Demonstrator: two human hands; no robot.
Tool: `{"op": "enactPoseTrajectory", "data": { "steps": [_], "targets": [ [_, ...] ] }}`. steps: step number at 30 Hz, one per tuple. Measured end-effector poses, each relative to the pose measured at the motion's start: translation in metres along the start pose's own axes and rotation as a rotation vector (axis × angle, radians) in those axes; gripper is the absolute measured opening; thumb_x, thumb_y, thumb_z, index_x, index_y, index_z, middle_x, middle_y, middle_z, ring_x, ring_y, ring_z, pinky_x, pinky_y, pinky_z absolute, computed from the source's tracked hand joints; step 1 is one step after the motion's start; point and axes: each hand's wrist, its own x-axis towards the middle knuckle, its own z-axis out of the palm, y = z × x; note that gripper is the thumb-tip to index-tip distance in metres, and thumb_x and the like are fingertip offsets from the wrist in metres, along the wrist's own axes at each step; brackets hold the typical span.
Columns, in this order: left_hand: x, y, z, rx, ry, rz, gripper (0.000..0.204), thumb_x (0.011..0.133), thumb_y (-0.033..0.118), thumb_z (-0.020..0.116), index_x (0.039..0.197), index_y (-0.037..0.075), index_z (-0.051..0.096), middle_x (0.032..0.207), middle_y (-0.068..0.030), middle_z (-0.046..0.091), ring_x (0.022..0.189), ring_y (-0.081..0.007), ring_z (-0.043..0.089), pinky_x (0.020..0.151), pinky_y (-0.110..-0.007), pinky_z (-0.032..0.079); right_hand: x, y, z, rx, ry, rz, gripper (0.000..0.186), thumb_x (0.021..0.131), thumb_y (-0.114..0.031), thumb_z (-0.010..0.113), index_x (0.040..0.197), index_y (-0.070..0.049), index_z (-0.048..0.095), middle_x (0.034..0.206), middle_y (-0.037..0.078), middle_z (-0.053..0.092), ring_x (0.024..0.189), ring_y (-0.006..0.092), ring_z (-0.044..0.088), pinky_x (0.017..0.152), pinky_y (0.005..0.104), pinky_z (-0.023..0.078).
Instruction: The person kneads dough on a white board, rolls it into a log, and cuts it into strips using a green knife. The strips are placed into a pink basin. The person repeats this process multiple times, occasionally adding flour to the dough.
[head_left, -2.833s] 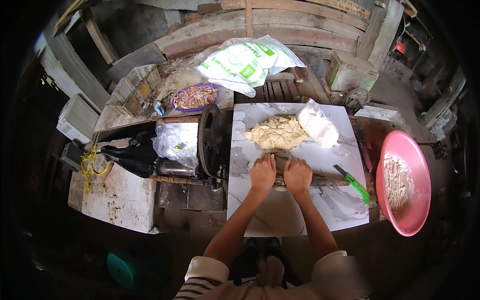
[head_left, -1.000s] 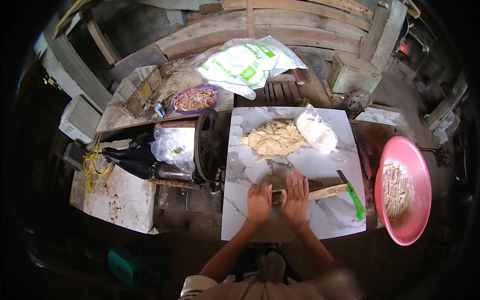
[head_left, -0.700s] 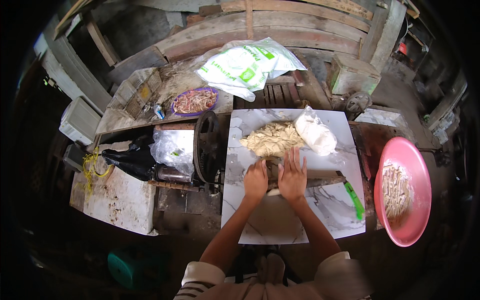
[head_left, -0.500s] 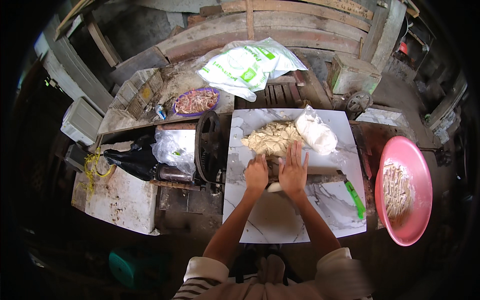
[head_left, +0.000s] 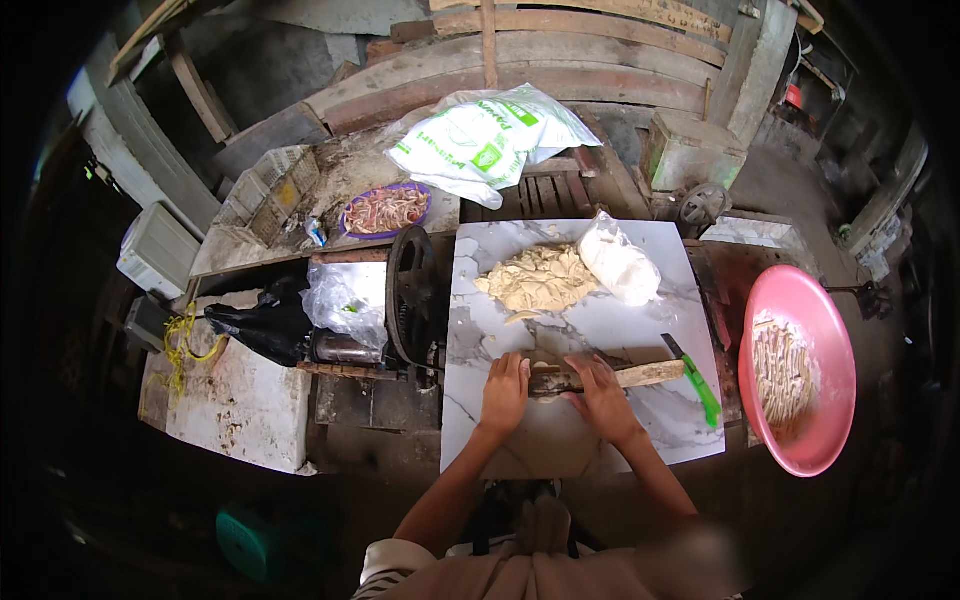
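Observation:
A wooden rolling stick (head_left: 650,374) lies crosswise on a white marble-patterned board (head_left: 660,430). My left hand (head_left: 505,392) is closed over its left end. My right hand (head_left: 606,400) grips it near the middle, thumb on the near side. Small bits of pale dough show at the stick between my hands; the rest there is hidden. Beyond lies a heap of cut pale dough (head_left: 540,280), with a loose strip (head_left: 522,317) at its near edge. A clear bag of white powder (head_left: 620,260) leans beside the heap. Right of the stick rests a green-handled knife (head_left: 705,395).
A pink basin (head_left: 848,370) with floured dough strips stands at the right. Left of the board is a machine with a dark wheel (head_left: 411,290). Behind are a purple-rimmed tray (head_left: 428,212) of pinkish strips, a white-green sack (head_left: 480,145) and a plastic crate (head_left: 265,195).
My hands have drawn back from the dough heap toward me and moved apart. The rolling stick has come nearer with them, and my fingers now bend over it instead of stretching forward.

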Motion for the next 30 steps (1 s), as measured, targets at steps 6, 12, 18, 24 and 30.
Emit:
{"op": "enactPoseTrajectory", "data": {
  "steps": [6,12,18,24,30],
  "targets": [
    [-0.011,-0.003,-0.016,-0.154,-0.013,0.084,0.013,0.092,0.009,0.048,0.085,-0.001,0.053,0.085,-0.0171,0.055,0.079,-0.0358,0.054,0.071,-0.042,0.044,-0.007,0.011,0.003,-0.141,-0.047,-0.125,0.049,0.078,-0.020,0.067,0.120,-0.004,0.047,0.117,0.016,0.051,0.111,0.0342,0.047,0.098,0.0431,0.038],
    [-0.011,-0.005,-0.035,-0.296,-0.043,0.021,0.020,0.095,0.016,0.047,0.092,0.000,0.057,0.086,-0.0128,0.061,0.078,-0.0270,0.059,0.071,-0.036,0.046,-0.008,-0.003,0.002,-0.139,-0.003,-0.169,0.048,0.078,-0.022,0.066,0.120,-0.006,0.049,0.111,0.014,0.053,0.105,0.0316,0.051,0.090,0.0417,0.044],
    [0.002,-0.023,-0.039,-0.659,0.059,-0.204,0.027,0.100,0.022,0.040,0.108,0.001,0.055,0.086,-0.0053,0.060,0.077,-0.0109,0.056,0.070,-0.026,0.047,0.017,-0.005,-0.033,-0.037,0.060,-0.092,0.047,0.078,-0.022,0.064,0.120,-0.005,0.050,0.100,0.014,0.057,0.087,0.0314,0.059,0.073,0.0397,0.052],
    [0.013,-0.025,-0.025,-0.634,0.089,-0.256,0.021,0.097,0.021,0.047,0.098,0.002,0.057,0.084,-0.0047,0.060,0.074,-0.0119,0.055,0.068,-0.028,0.047,0.020,-0.002,-0.026,-0.083,-0.172,-0.026,0.049,0.074,-0.029,0.067,0.119,-0.013,0.057,0.112,0.018,0.058,0.090,0.0356,0.061,0.077,0.0401,0.052],
    [-0.002,-0.022,0.003,-0.240,-0.045,-0.093,0.015,0.090,0.015,0.056,0.089,0.000,0.056,0.083,-0.0130,0.061,0.077,-0.0218,0.060,0.070,-0.031,0.046,0.009,0.009,-0.009,0.044,-0.050,-0.123,0.032,0.078,-0.025,0.064,0.106,-0.009,0.060,0.095,0.016,0.058,0.088,0.0345,0.058,0.082,0.0411,0.047]
  ]
}}
